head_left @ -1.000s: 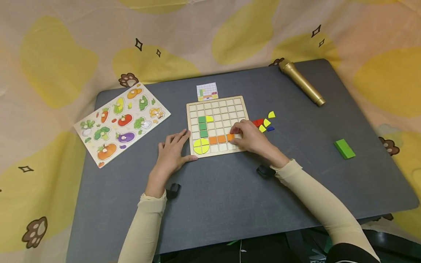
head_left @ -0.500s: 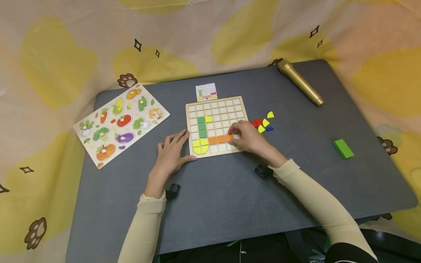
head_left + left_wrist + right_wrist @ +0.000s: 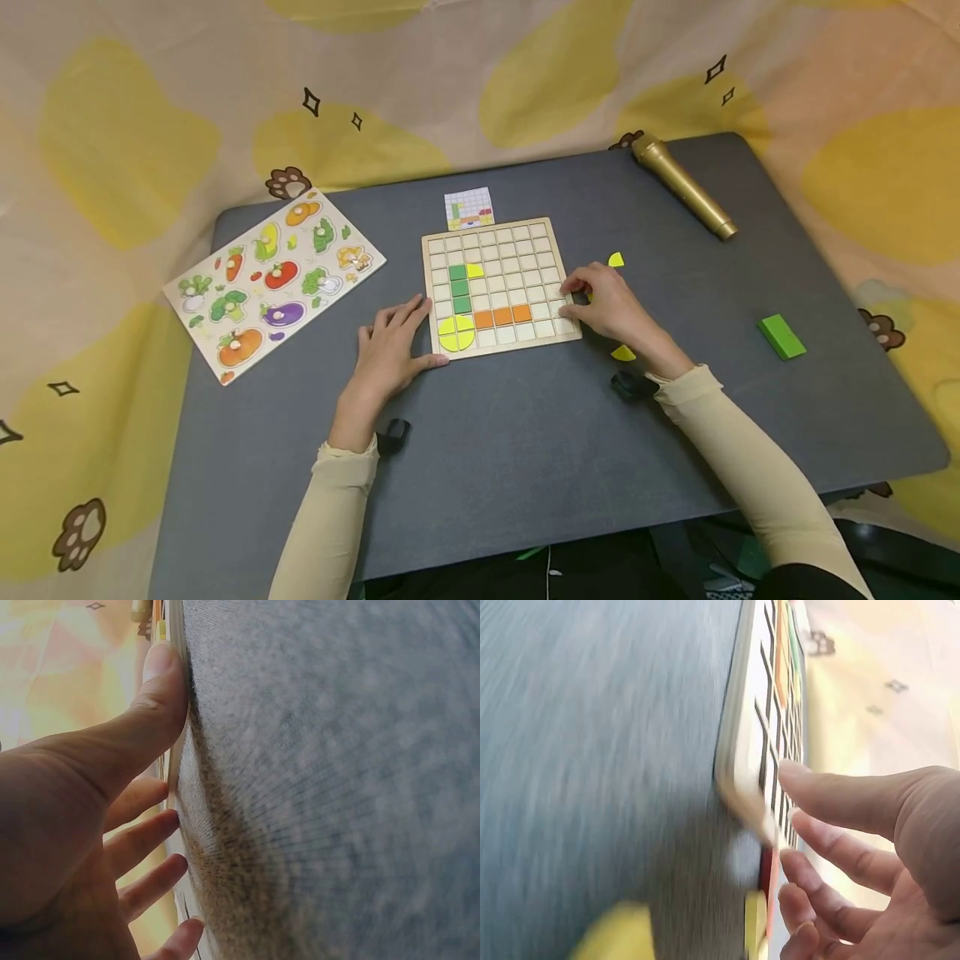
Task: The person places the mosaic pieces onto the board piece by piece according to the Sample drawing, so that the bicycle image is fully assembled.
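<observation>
My left hand rests spread against the left edge and lower corner of a wooden grid board. My right hand hovers at the board's right edge, thumb and fingertips apart, with nothing visible between them. On the board lie a row of three orange square tiles, a column of three green tiles, a yellow quarter-circle piece and a cluster of yellow pieces. In the right wrist view, red and yellow pieces lie below the fingers; my hand mostly hides them from the head view.
A patterned grid card lies behind the board. At left is a vegetable puzzle board; at right, a gold microphone and a green block. Loose yellow pieces lie beyond and below my right hand.
My right hand has left the third orange tile, which stays on the board, and moved right to the board's edge over the loose pieces. My left hand keeps its place.
</observation>
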A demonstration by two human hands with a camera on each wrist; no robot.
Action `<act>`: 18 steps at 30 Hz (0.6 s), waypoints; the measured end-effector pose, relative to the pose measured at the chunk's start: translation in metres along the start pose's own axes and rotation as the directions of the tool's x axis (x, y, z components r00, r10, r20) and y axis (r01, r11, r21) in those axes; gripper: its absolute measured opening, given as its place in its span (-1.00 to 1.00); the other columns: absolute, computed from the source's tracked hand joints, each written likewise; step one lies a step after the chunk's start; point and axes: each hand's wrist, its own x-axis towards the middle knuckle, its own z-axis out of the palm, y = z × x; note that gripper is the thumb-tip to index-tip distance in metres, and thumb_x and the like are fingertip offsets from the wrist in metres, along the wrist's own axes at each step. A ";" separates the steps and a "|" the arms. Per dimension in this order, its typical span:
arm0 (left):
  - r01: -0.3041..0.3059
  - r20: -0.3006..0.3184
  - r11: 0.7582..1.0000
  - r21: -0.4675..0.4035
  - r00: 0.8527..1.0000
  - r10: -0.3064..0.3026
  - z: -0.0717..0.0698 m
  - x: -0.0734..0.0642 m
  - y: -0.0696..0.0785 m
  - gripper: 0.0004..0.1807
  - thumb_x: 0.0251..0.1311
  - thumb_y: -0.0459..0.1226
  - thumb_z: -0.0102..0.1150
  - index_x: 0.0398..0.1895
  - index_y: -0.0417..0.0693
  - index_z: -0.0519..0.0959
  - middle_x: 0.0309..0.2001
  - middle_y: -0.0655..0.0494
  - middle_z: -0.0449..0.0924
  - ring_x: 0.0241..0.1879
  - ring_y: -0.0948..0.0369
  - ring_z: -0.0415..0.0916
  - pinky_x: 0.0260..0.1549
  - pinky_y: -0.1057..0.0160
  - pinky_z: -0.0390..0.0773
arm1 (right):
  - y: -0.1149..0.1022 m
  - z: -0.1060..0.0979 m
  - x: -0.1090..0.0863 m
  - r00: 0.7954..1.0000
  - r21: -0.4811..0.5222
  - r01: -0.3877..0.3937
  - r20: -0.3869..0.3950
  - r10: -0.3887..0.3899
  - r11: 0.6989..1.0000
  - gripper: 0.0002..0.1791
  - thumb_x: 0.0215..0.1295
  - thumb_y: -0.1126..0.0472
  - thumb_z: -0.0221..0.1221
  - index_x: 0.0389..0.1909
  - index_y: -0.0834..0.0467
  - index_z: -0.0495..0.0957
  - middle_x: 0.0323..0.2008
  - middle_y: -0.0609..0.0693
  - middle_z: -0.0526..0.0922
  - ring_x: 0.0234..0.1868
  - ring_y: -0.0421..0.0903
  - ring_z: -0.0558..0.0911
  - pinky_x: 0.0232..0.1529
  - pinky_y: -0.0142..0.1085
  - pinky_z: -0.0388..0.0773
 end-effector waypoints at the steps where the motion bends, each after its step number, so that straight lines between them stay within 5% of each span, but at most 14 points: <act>1: 0.000 0.000 1.000 0.000 1.000 0.000 0.000 0.000 0.000 0.12 0.21 0.08 0.51 0.74 0.12 0.09 0.74 0.07 -0.02 0.62 -0.10 0.01 0.28 -0.27 0.12 | 0.003 -0.004 -0.001 1.000 -0.008 -0.009 -0.014 0.009 1.000 -0.70 0.29 0.29 0.46 -0.01 0.29 0.69 -0.02 0.25 0.61 0.00 0.17 0.49 0.11 0.02 0.39; 10: 0.002 0.006 1.000 -0.002 1.000 -0.002 0.000 0.001 0.000 0.12 0.20 0.09 0.50 0.74 0.13 0.09 0.74 0.07 -0.02 0.62 -0.10 0.00 0.28 -0.26 0.11 | 0.018 -0.019 -0.009 0.994 -0.039 -0.099 -0.039 0.098 0.994 -0.67 0.35 0.29 0.41 0.06 0.33 0.65 0.04 0.30 0.60 0.06 0.23 0.49 0.19 0.11 0.40; 18: 0.003 0.005 1.000 -0.004 1.000 -0.003 -0.001 0.001 0.000 0.12 0.20 0.09 0.51 0.74 0.12 0.09 0.74 0.06 -0.02 0.62 -0.10 0.00 0.29 -0.27 0.11 | 0.023 -0.018 -0.011 0.994 -0.041 -0.095 -0.062 0.093 0.995 -0.70 0.36 0.31 0.39 0.04 0.34 0.65 0.02 0.31 0.62 0.03 0.23 0.52 0.17 0.11 0.43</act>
